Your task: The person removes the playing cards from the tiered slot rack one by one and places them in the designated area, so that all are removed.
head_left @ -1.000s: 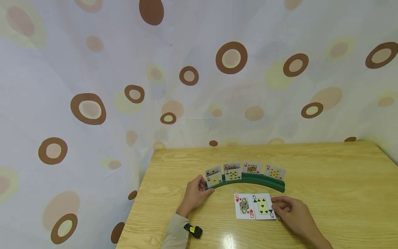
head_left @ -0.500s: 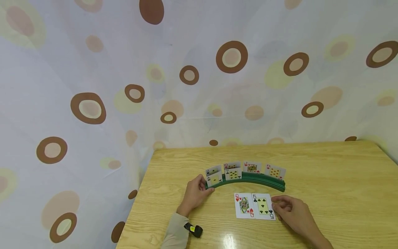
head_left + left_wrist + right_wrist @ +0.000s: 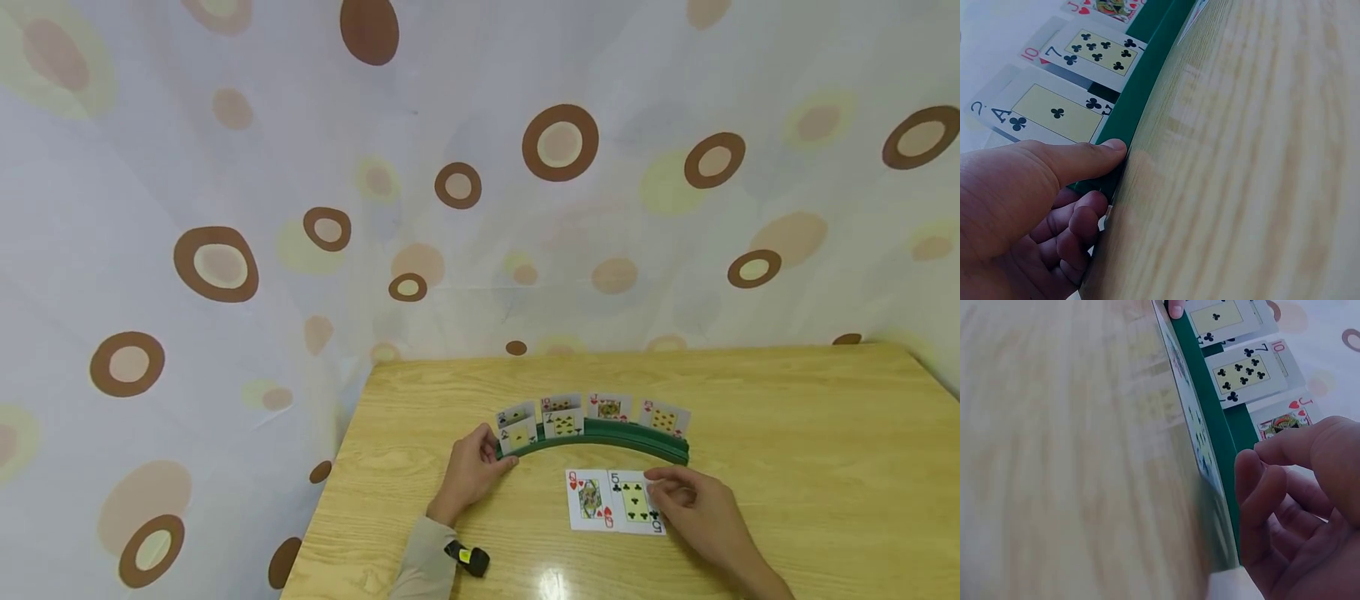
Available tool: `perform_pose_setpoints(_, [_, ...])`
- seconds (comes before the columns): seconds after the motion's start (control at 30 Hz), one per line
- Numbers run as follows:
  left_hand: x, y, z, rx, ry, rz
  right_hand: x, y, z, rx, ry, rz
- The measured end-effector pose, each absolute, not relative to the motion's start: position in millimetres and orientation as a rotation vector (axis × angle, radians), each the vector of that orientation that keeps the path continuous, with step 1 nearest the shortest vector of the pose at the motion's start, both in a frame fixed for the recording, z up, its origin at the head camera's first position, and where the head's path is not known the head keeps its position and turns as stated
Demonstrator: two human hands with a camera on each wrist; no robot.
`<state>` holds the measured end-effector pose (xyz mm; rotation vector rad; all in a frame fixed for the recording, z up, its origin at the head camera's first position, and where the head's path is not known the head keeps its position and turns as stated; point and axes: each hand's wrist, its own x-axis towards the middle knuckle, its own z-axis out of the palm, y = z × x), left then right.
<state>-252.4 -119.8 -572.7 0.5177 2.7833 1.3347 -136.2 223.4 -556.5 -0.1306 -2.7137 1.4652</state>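
Note:
My left hand [image 3: 471,469] grips the left end of a curved green card holder [image 3: 626,433], thumb [image 3: 1094,157] along its front edge and fingers curled underneath. In the holder stand an ace of clubs [image 3: 1057,112], a seven of clubs [image 3: 1100,53], a jack of hearts [image 3: 608,407] and a diamonds card [image 3: 663,418]. A queen of hearts [image 3: 590,500] and a five of clubs [image 3: 634,501] lie face up side by side on the table. Loosely bent, my right hand [image 3: 701,512] is over the five's right edge, with no card between its fingers.
The holder and loose cards rest on a light wooden table [image 3: 810,442]. A two [image 3: 979,109] and a ten [image 3: 1030,55] stand partly hidden behind the front cards. Behind the table hangs a patterned cloth [image 3: 480,250]; a black strap [image 3: 468,557] is at the left wrist.
My right hand has shifted slightly left, from beside the five of clubs to over its right edge. The left hand keeps its grip on the holder, and the cards stay in place.

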Motion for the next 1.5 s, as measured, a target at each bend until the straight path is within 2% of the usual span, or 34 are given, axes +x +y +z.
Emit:
perform_pose_setpoints(0.43, [-248.8,-120.6,-579.1,0.510,2.752,1.355,-156.3,190.0,-548.0,-0.030,-2.618,1.495])
perform_pose_setpoints(0.83, [-250.8,-119.2,-574.4,0.529,2.761,1.341,-180.5,178.2,-543.6,0.073,-2.518,1.457])
perform_pose_setpoints(1.5, [-255.8,-120.8,-573.5,0.532,2.773,1.336,-207.8,161.1,-537.6,0.048,-2.521,1.464])
